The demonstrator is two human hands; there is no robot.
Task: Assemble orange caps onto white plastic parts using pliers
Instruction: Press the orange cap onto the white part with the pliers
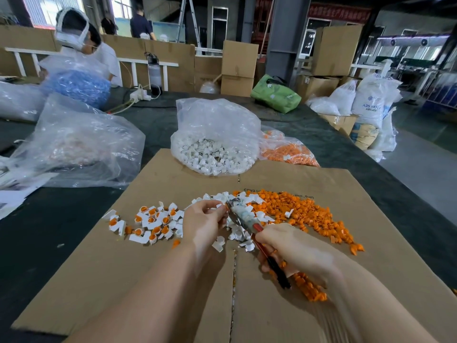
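Over the flattened cardboard [188, 263], a small part, hidden by fingers, is pinched in the left hand [203, 222] at the pliers [243, 220], whose handles are clenched by the right hand [291, 246]. Squeezing should be squarely applied so the cap is seated evenly.

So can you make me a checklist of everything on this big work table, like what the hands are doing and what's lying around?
Surface: flattened cardboard sheet on a dark table.
Job's things: loose orange caps on the right, white parts in the middle, finished pieces on the left; bag of white parts and bag of orange caps behind.
Clutter: clear bags, green bag.
Hands: left hand pinches a small piece at the pliers' tip; right hand grips the pliers.
Cables: power strip with cords at the far edge.
Surroundings: cardboard boxes, white sacks, another worker, a ladder.
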